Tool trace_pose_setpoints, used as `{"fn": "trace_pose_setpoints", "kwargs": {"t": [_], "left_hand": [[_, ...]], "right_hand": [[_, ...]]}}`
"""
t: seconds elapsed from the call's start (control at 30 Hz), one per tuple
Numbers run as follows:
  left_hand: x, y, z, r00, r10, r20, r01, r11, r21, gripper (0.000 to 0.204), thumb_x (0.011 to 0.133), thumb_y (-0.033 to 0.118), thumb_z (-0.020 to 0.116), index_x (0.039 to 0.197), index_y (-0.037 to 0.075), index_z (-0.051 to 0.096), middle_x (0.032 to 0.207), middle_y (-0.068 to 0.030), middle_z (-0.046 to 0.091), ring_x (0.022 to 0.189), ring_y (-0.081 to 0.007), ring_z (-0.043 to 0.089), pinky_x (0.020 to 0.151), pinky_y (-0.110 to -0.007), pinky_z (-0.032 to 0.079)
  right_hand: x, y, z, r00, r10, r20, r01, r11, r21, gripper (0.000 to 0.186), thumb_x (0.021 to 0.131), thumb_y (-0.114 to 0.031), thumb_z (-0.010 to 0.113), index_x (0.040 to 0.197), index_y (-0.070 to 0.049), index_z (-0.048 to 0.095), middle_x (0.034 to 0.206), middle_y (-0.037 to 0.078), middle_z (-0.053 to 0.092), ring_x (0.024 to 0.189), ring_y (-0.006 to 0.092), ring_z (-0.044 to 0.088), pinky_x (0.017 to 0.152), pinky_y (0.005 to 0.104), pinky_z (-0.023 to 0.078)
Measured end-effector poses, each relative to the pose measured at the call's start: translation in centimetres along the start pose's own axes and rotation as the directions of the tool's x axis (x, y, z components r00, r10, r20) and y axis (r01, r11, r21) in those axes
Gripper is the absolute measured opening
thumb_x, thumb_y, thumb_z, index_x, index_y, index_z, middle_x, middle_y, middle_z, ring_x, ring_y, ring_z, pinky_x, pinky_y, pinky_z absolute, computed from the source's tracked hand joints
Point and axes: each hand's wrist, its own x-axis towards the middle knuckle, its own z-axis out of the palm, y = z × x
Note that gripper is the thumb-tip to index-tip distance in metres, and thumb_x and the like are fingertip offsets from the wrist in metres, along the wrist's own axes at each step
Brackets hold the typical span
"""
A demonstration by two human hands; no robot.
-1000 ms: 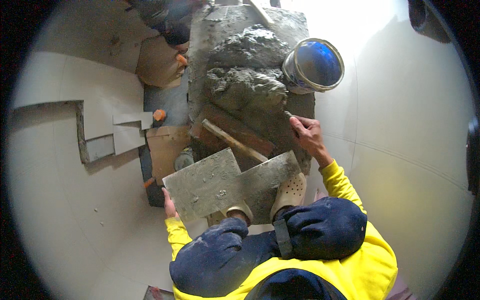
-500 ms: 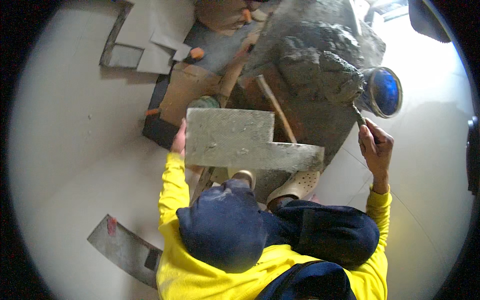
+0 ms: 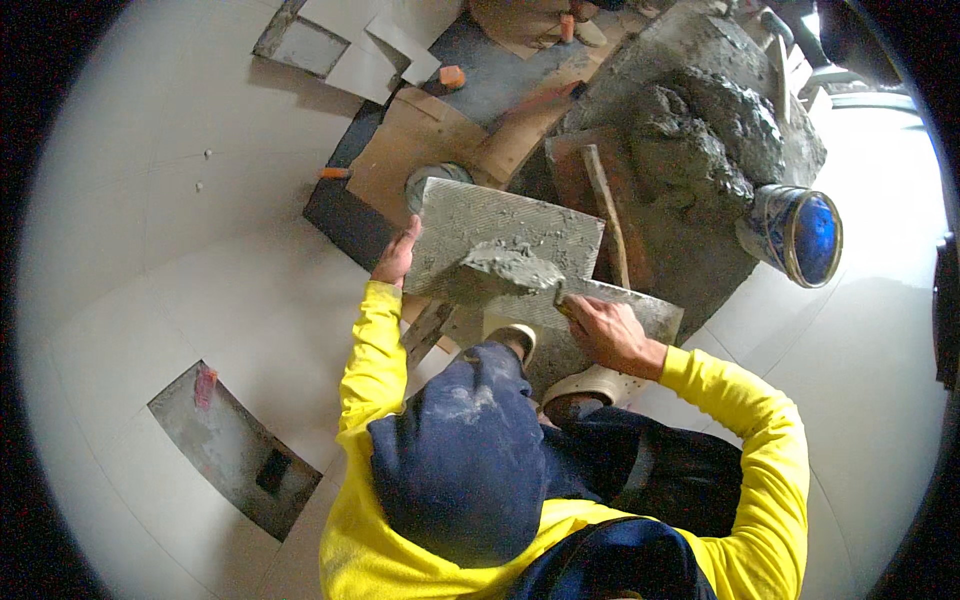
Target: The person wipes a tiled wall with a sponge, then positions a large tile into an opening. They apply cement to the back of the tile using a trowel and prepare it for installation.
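An L-shaped cut tile (image 3: 545, 225) lies tilted in front of my knees, its grey ribbed side up and smeared with mortar. My left hand (image 3: 398, 256) grips its left edge, thumb along the rim and the other fingers mostly hidden. Over the tile's middle, my right hand (image 3: 612, 333) is closed round the handle of a trowel (image 3: 561, 294). Wet mortar (image 3: 508, 268) heaped there covers the blade, so I cannot tell whether it rests on the tile. Beyond the tile rises a large mortar heap (image 3: 690, 135).
A bucket (image 3: 792, 232), blue inside, leans beside the heap. A wooden-handled tool (image 3: 605, 215) lies behind the tile. Cardboard (image 3: 415, 145) and cut tile pieces (image 3: 365, 65) lie far left. At near left, a rectangular recess (image 3: 235, 450) breaks the pale floor.
My right hand has come left from the mortar heap to above the tile, bringing a lump of mortar on the trowel. The tile has turned slightly, its right end nearer me. The view has shifted.
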Motion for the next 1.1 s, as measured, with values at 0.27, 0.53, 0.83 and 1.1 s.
{"fn": "trace_pose_setpoints", "kwargs": {"t": [0.27, 0.53, 0.83, 1.1], "left_hand": [[0.5, -0.2, -0.4, 0.998, -0.058, 0.009, 0.059, 0.973, -0.222, 0.068, 0.101, 0.049, 0.062, 0.140, -0.007, 0.057, 0.146, -0.0169, 0.057, 0.137, -0.0234, 0.048, 0.117, -0.035, 0.033], [-0.1, -0.1, 2.1, 0.981, -0.187, -0.055, 0.153, 0.914, -0.377, 0.059, 0.098, 0.048, 0.070, 0.125, -0.004, 0.064, 0.124, -0.0084, 0.063, 0.120, -0.0196, 0.054, 0.111, -0.035, 0.037], [5.9, 2.6, -0.4, 0.994, 0.002, 0.112, 0.004, 0.998, -0.059, 0.035, 0.100, 0.039, 0.071, 0.111, 0.006, 0.068, 0.109, 0.0000, 0.064, 0.105, -0.0133, 0.055, 0.102, -0.030, 0.038], [7.7, 10.5, 4.4, 0.832, 0.015, 0.554, 0.109, 0.976, -0.190, 0.046, 0.105, 0.039, 0.060, 0.127, -0.001, 0.065, 0.129, -0.0081, 0.066, 0.119, -0.0183, 0.060, 0.109, -0.033, 0.040]], "right_hand": [[-0.6, -1.8, -1.8, 0.983, -0.157, -0.091, 0.154, 0.987, -0.035, 0.056, 0.087, -0.014, 0.068, 0.139, -0.004, 0.052, 0.103, 0.019, 0.069, 0.076, 0.0393, 0.070, 0.063, 0.0473, 0.059], [0.8, -1.9, -4.0, 0.981, -0.165, -0.101, 0.146, 0.974, -0.172, 0.051, 0.083, -0.017, 0.067, 0.131, -0.002, 0.056, 0.095, 0.015, 0.067, 0.083, 0.0352, 0.070, 0.069, 0.0466, 0.059], [-2.7, -1.0, -2.8, 0.985, 0.028, -0.171, -0.027, 1.000, 0.011, 0.044, 0.091, -0.023, 0.068, 0.131, -0.006, 0.060, 0.098, 0.013, 0.070, 0.080, 0.0353, 0.071, 0.066, 0.0473, 0.059], [-4.7, -5.2, -3.7, 0.935, 0.080, -0.344, -0.148, 0.974, -0.173, 0.037, 0.095, -0.021, 0.065, 0.129, -0.006, 0.060, 0.096, 0.012, 0.067, 0.079, 0.0313, 0.071, 0.063, 0.0417, 0.059]]}}
